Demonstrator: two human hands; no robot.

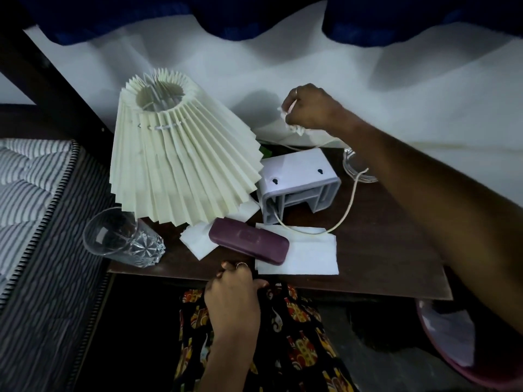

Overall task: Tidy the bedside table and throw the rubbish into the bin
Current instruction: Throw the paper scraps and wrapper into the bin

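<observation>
Lampshade [181, 154]: cream, pleated. Case [249, 241]: maroon. Tissues [305, 258]: white. Table [382, 250]: dark brown. Box [297, 179]: pale lilac-white. Mattress [36, 199]: grey-white striped. Garment [297, 335]: black, orange-yellow print.

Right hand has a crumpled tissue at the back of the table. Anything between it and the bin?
The right hand grips the crumpled tissue above the back of the bedside table. The pink bin sits low to the right, past the table's front corner. Only the person's own forearm crosses that line; nothing else visibly blocks it.
</observation>
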